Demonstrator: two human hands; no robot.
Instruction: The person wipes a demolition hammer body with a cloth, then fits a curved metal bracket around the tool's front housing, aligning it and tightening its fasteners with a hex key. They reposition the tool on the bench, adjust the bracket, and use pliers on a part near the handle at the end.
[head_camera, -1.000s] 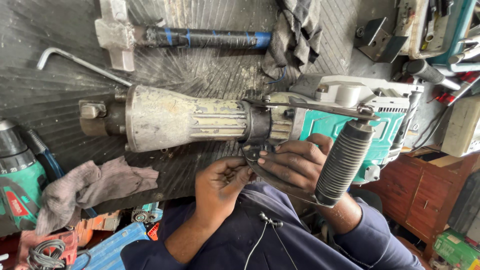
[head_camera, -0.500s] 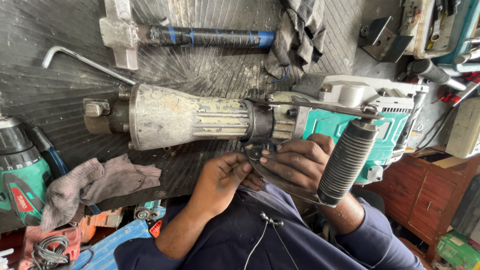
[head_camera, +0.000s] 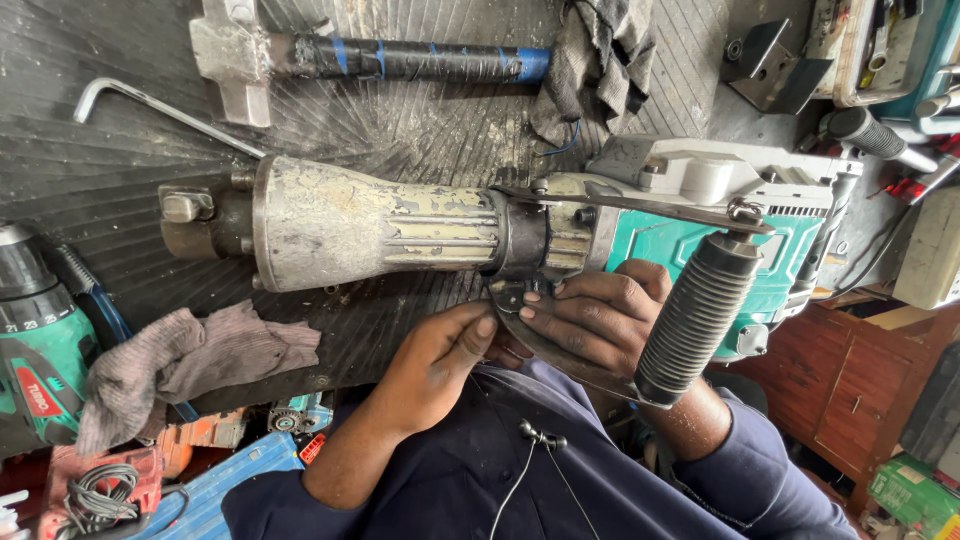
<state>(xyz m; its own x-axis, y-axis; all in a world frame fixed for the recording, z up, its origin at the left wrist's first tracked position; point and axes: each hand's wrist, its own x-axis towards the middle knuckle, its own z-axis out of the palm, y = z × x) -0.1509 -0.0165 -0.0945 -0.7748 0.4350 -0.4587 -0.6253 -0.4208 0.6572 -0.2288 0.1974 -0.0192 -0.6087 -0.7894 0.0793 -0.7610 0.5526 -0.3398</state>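
1. The demolition hammer (head_camera: 400, 225) lies on its side across the ribbed black bench mat (head_camera: 400, 120), its worn cream barrel pointing to nine o'clock and its teal motor housing (head_camera: 700, 250) at three o'clock. Lying flat, its weight rests on the mat and both hands are free for the collar at its middle.
2. The ribbed side handle (head_camera: 695, 315) hangs from its steel band towards five o'clock, slanting down over the person's right forearm, so the band's lower end sits within reach of the fingers.
3. A hammer with a blue-taped shaft (head_camera: 400, 58) lies at twelve o'clock, a grey rag (head_camera: 190, 360) at eight o'clock, a teal cordless drill (head_camera: 35, 350) at nine o'clock and a bent hex key (head_camera: 160, 110) at eleven o'clock – all well apart from the hands, set aside but near.
4. The right hand (head_camera: 590, 320) curls round the band just under the collar, fingers closed on the metal, seemingly steadying it.
5. The left hand (head_camera: 440, 365) comes up from six o'clock, thumb and fingertips pinched at the band's clamp; whether they hold a small fastener cannot be told.
6. Against the earlier frames, the tool sits slightly more towards three o'clock in the view – likely a head shift – and the hands stay at the same clamp point.
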